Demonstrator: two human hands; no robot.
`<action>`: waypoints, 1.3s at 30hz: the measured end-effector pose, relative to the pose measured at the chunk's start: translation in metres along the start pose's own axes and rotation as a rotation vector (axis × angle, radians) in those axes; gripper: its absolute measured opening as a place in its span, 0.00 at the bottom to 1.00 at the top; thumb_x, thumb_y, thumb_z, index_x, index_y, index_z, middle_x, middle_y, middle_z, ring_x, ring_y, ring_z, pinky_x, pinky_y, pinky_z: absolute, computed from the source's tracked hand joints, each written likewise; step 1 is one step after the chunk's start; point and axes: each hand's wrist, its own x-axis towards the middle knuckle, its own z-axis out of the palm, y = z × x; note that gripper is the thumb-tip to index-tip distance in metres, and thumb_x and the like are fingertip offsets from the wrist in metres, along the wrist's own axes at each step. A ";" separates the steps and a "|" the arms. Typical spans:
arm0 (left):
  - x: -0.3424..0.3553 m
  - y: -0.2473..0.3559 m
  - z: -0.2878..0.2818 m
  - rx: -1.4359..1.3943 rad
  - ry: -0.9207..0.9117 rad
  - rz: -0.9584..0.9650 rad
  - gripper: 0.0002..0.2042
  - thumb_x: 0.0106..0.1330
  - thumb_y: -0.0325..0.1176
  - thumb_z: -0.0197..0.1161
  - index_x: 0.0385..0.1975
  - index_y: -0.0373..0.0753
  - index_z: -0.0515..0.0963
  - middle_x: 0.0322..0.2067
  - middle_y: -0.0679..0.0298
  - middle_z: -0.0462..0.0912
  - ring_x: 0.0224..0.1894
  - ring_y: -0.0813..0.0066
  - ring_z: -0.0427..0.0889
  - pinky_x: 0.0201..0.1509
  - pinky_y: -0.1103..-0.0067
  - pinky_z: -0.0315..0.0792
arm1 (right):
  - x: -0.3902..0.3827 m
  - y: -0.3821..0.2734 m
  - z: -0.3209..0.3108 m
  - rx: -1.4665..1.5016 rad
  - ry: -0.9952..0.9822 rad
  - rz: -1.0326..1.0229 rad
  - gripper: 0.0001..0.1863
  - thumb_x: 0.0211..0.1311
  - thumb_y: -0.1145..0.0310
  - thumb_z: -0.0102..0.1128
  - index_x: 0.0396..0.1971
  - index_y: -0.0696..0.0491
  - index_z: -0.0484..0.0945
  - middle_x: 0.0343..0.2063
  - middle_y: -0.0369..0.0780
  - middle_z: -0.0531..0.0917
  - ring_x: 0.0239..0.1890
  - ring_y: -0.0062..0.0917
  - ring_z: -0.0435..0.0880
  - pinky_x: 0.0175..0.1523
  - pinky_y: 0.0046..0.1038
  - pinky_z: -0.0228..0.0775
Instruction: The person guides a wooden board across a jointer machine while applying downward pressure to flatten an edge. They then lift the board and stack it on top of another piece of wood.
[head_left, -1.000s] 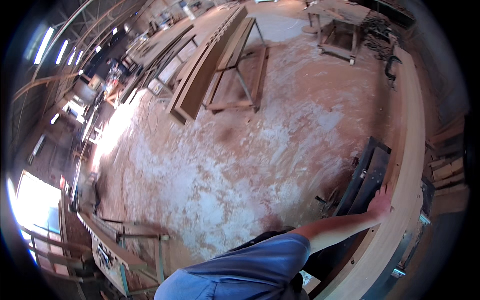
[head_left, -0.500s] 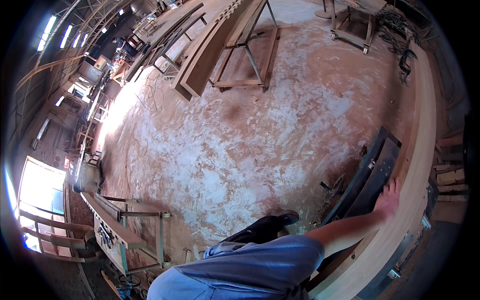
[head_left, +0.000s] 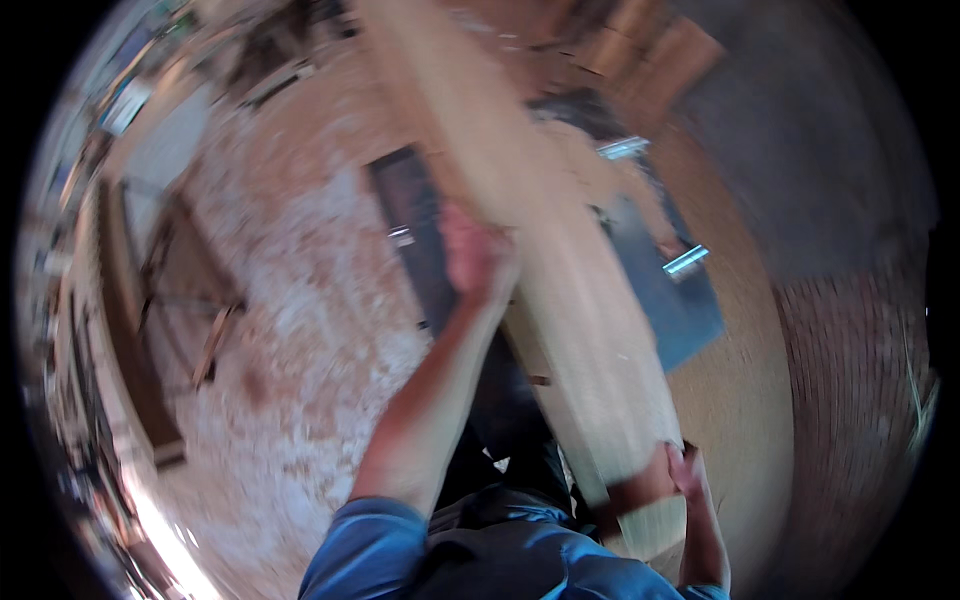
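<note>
A long, pale wooden beam (head_left: 560, 250) runs from near my body to the far upper edge of the view, lying over a dark metal machine bed (head_left: 655, 290). My left hand (head_left: 472, 250) is against the beam's left side, closed at its edge, though motion blurs the fingers. Lower down, my right hand (head_left: 684, 470) grips the right edge close to the near end. A reddish-brown band crosses the wood beside that hand; I cannot tell if it is shadow or a recess. Left of the beam, a dark metal plate (head_left: 410, 210) sticks out beneath it.
Two shiny metal bars, the farther bar (head_left: 624, 148) and the nearer bar (head_left: 686, 260), sit on the machine's right side. Stacked brown boards (head_left: 650, 60) lie at the far right. More beams (head_left: 125, 330) rest on a stand at left, above a dusty floor (head_left: 300, 400).
The view has swung right, bringing the beam to the middle. My right hand, out of view before, now shows on the beam's near end. My left hand is still at the beam's left edge.
</note>
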 end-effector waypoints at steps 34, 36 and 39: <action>0.004 0.018 -0.055 -0.333 -0.210 -0.161 0.47 0.62 0.37 0.70 0.71 0.25 0.43 0.70 0.39 0.53 0.71 0.51 0.57 0.74 0.69 0.53 | 0.010 -0.035 -0.021 -0.078 -0.222 0.013 0.39 0.52 0.29 0.56 0.30 0.58 0.80 0.24 0.51 0.81 0.32 0.49 0.82 0.38 0.43 0.74; 0.007 0.012 -0.052 -0.297 -0.185 -0.125 0.47 0.62 0.37 0.70 0.71 0.25 0.43 0.70 0.39 0.52 0.71 0.52 0.57 0.74 0.69 0.52 | 0.012 -0.033 -0.018 -0.059 -0.191 -0.020 0.38 0.52 0.30 0.57 0.30 0.58 0.80 0.25 0.51 0.82 0.31 0.49 0.82 0.38 0.42 0.74; 0.007 0.010 -0.051 -0.322 -0.185 -0.103 0.47 0.63 0.36 0.69 0.71 0.26 0.42 0.71 0.40 0.52 0.72 0.51 0.56 0.75 0.69 0.50 | 0.012 -0.031 -0.015 -0.053 -0.175 -0.027 0.38 0.52 0.30 0.57 0.30 0.57 0.79 0.26 0.50 0.82 0.31 0.48 0.82 0.38 0.42 0.75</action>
